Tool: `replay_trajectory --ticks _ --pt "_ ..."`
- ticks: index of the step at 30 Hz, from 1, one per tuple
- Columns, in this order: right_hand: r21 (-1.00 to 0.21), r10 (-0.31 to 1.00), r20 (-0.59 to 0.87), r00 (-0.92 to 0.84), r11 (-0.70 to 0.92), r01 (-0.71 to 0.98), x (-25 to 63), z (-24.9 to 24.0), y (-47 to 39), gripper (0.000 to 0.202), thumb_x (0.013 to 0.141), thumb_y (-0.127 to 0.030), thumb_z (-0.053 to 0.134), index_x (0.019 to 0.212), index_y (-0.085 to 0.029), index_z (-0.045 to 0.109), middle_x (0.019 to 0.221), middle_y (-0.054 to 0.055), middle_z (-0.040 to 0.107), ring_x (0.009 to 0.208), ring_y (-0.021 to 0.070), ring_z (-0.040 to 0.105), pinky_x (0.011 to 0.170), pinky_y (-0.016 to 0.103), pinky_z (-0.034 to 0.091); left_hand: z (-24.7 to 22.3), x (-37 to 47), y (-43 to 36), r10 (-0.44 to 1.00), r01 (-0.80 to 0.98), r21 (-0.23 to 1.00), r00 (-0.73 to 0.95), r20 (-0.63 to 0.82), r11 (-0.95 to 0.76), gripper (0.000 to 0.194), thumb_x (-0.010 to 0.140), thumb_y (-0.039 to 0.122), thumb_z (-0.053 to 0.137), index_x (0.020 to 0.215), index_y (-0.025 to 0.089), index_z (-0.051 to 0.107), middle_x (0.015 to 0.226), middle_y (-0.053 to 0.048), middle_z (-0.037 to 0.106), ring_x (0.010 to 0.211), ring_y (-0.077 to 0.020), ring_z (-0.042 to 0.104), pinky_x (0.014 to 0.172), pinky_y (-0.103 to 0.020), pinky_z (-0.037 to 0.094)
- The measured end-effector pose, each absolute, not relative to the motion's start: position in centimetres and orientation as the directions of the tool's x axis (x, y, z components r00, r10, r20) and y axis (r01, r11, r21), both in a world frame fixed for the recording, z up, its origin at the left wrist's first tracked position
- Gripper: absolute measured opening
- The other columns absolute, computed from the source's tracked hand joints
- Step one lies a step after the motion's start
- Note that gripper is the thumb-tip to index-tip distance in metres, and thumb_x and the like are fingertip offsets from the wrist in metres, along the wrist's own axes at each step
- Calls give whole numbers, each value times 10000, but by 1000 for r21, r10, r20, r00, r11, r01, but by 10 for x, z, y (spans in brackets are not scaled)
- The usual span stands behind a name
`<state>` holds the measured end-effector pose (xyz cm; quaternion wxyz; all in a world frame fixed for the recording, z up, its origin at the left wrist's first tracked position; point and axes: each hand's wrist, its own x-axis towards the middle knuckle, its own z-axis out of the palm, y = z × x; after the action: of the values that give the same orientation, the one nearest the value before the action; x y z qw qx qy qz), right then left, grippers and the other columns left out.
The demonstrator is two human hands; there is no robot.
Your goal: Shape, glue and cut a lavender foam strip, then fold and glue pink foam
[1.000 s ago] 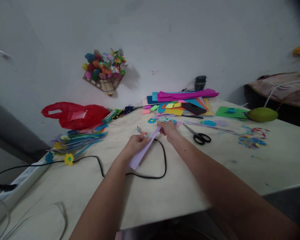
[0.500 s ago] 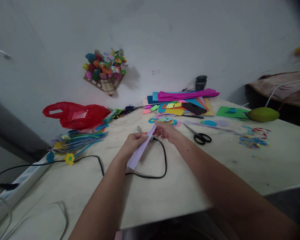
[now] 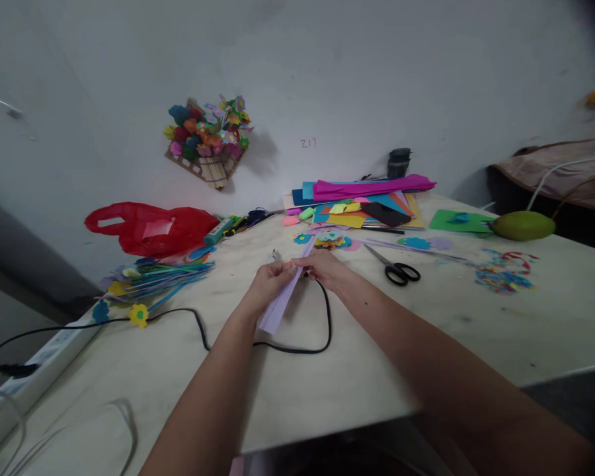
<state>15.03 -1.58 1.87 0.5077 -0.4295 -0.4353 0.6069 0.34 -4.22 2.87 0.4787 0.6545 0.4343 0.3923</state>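
Note:
A folded strip of light purple paper [image 3: 280,305] is held slantwise above the table, its wide end toward me. My left hand [image 3: 272,277] is closed on the strip's left edge, thumb on top. Close beside it, my right hand [image 3: 321,266] pinches the strip about midway along. Beyond the fingers the narrow far end points at a small group of cut paper flowers [image 3: 330,239]. Under the strip a black cable [image 3: 327,317] loops over the table. Part of an orange item shows behind the fingertips; I cannot make out what it is.
Black-handled scissors [image 3: 400,273] lie to the right, near paper scraps [image 3: 504,277] and a green fruit [image 3: 523,226]. Coloured paper sheets [image 3: 371,192] are stacked at the back. Left are a red plastic bag [image 3: 153,228], paper flower stems [image 3: 163,281] and a power strip [image 3: 59,347].
My right hand has slid down the purple strip from its far end to beside my left hand. The strip has shifted slightly away and to the right.

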Motion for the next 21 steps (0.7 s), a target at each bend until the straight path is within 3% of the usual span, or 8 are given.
replay_trajectory --ticks 5,12,21 --pt "-929 989 -103 -109 -135 -344 149 22 -14 303 548 -181 742 539 -152 440 448 -40 497 388 50 403 293 153 188 33 6 -44 945 153 974 307 111 -164 382 583 470 700 558 151 492 463 62 400 422 -42 290 419 -201 187" --pt "-880 987 -152 -58 -161 -448 159 28 -11 169 677 -104 618 588 -138 479 484 -30 498 384 35 377 284 132 150 36 10 -50 938 135 984 341 62 -114 362 585 463 697 589 151 513 468 57 422 413 -46 308 418 -208 192" --pt "-873 996 -65 57 -29 -486 167 25 -5 211 646 -152 627 556 -154 436 454 -61 428 368 27 340 293 138 125 32 10 -49 907 29 996 415 65 -84 306 599 394 686 560 151 505 485 42 441 420 -50 334 422 -214 204"
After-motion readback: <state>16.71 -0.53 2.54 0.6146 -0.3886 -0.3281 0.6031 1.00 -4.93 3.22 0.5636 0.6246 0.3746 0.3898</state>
